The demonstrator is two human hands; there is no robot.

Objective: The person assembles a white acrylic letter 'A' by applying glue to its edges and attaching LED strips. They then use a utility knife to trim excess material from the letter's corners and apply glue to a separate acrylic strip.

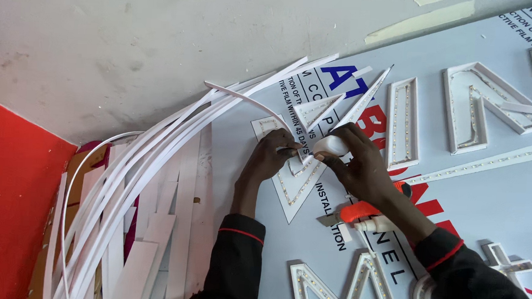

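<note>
Nearest the camera, dark sleeves (236,263) run up to both hands on a white V-shaped letter (294,184) lined with small lights. The left hand (270,157) pinches a thin strip (250,100) against the V's upper edge. The right hand (362,166) is wrapped around a small white bottle (331,145) (nozzle at the V). An orange knife (360,212) lies just right of the V; loose white strips (155,180) pile left of it.

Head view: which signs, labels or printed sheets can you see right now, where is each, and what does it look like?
Printed panel: fills the right half, pale grey-blue protective film with blue, red and black lettering.
Channel letters: white shells lined with LED dots, spread over the panel.
V-shaped letter: white, under the left hand and right hand.
No screens or packages visible.
</note>
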